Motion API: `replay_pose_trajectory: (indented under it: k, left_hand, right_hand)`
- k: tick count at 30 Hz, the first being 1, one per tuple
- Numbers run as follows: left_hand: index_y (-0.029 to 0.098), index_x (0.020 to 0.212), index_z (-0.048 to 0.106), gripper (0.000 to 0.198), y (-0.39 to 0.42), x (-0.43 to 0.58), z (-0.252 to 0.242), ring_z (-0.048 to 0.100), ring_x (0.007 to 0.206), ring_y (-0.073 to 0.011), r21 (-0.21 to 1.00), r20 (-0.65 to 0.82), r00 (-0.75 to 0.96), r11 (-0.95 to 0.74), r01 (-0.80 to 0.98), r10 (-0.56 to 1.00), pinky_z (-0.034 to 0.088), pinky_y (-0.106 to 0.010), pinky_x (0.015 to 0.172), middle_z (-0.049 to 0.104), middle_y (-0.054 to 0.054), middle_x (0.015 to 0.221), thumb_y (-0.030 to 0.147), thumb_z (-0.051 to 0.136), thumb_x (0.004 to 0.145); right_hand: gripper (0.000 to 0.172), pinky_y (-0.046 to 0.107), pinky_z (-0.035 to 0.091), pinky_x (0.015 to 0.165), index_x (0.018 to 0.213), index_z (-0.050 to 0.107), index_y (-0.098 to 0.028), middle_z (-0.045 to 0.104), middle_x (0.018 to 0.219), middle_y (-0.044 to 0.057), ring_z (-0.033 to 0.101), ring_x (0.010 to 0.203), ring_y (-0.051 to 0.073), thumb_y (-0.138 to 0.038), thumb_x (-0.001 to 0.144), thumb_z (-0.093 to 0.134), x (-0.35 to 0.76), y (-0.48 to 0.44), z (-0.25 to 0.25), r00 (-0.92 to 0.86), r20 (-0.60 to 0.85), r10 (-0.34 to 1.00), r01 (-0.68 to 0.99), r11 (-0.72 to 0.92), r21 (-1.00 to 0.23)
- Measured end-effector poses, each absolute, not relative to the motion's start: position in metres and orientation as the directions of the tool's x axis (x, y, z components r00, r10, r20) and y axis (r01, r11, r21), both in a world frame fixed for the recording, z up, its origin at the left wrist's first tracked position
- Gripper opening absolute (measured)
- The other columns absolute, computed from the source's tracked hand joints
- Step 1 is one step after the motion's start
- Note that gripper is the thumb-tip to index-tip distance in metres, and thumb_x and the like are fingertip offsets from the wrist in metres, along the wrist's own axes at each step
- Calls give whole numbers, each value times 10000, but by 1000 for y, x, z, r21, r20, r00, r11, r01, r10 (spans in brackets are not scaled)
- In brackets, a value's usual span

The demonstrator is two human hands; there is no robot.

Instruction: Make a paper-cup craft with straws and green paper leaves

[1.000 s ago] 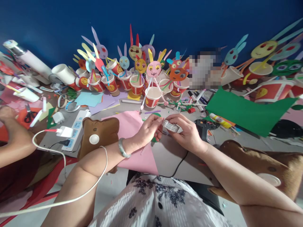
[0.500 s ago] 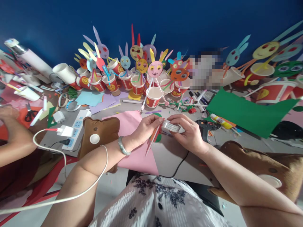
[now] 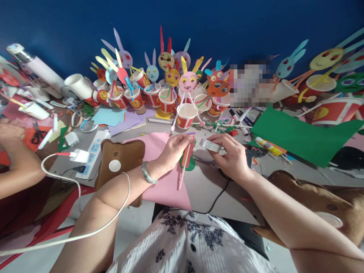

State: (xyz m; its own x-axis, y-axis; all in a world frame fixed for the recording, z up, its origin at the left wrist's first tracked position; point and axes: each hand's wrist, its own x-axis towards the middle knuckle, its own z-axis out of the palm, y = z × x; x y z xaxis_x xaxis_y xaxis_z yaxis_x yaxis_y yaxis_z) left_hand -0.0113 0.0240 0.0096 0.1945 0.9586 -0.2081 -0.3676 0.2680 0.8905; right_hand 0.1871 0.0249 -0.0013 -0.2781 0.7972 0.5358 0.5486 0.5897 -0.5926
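My left hand point(image 3: 176, 149) pinches the top ends of some narrow paper strips point(image 3: 184, 163), orange-red and pale pink, which hang down from its fingertips. Behind the strips lies a green paper piece point(image 3: 189, 163), partly hidden. In my right hand point(image 3: 232, 157) is a roll of clear tape point(image 3: 210, 145), gripped between thumb and fingers. A small gap separates the roll from the strips. Beneath my left hand a pink paper sheet point(image 3: 167, 189) covers part of the table. Just beyond both hands stands a paper cup point(image 3: 186, 118) topped by a pink rabbit face point(image 3: 188, 82).
Several decorated cups line the blue wall. A power strip point(image 3: 95, 151) and brown cushion point(image 3: 121, 163) lie left. On the right are green paper point(image 3: 298, 132), a glue stick point(image 3: 267, 145) and markers point(image 3: 240, 121). A white cable point(image 3: 125, 204) crosses my left forearm. Another person's arm point(image 3: 19, 163) rests far left.
My right hand has drawn the tape roll away to the right from the strips. The left hand still pinches the strips, which now hang more upright.
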Motion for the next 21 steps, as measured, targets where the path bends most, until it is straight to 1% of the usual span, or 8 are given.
replay_pose_trajectory:
  k: [6,11,13,16,18,20,21]
  left_hand:
    - [154,706,595,384,23,-15,12,488,575,-75,924,-158,243,231,-305,957,388,-223,567,553,30,626,492,759,784]
    - [140,746,645,376,23,-16,12,519,632,-85,945,-132,256,199,-258,958,409,-227,610,606,9,684,475,815,722]
    - [138,741,647,369,24,-17,11,525,651,-88,949,-135,249,198,-245,959,412,-229,629,609,9,693,466,815,721]
    - [135,723,645,340,28,-17,8,532,678,-87,953,-138,226,191,-234,964,417,-230,670,608,14,695,435,804,734]
    - [135,732,655,318,30,-17,5,545,704,-89,944,-156,215,209,-256,964,422,-232,703,621,14,717,410,815,716]
    - [138,747,662,308,31,-16,1,547,711,-90,923,-211,226,270,-274,951,415,-232,703,625,17,737,390,829,689]
    - [139,756,667,303,31,-15,-1,545,700,-93,910,-250,235,311,-275,939,413,-235,693,619,20,727,384,828,680]
  right_hand:
    - [118,404,576,829,907,622,-244,725,1001,90,702,946,255,-146,841,619,188,27,-4,-335,518,787,530,612,-587]
    - [122,398,568,817,901,623,-241,724,972,85,699,923,253,-141,832,616,188,28,-5,-334,528,781,531,619,-579]
    - [108,394,564,819,897,623,-241,724,971,84,699,926,253,-154,834,617,188,29,-6,-336,515,788,534,610,-585]
    - [89,380,556,819,916,633,-231,729,967,81,701,913,247,-182,845,613,188,31,-9,-350,449,822,547,568,-615]
    - [85,363,551,790,934,639,-221,734,945,77,702,882,241,-205,856,608,187,33,-9,-361,367,858,571,514,-640]
    - [136,341,548,746,985,637,-208,744,954,82,706,872,240,-226,853,615,187,34,-8,-376,277,884,597,460,-657]
    - [195,334,548,739,1037,631,-200,749,980,89,710,890,243,-234,845,622,187,34,-6,-386,238,891,612,440,-657]
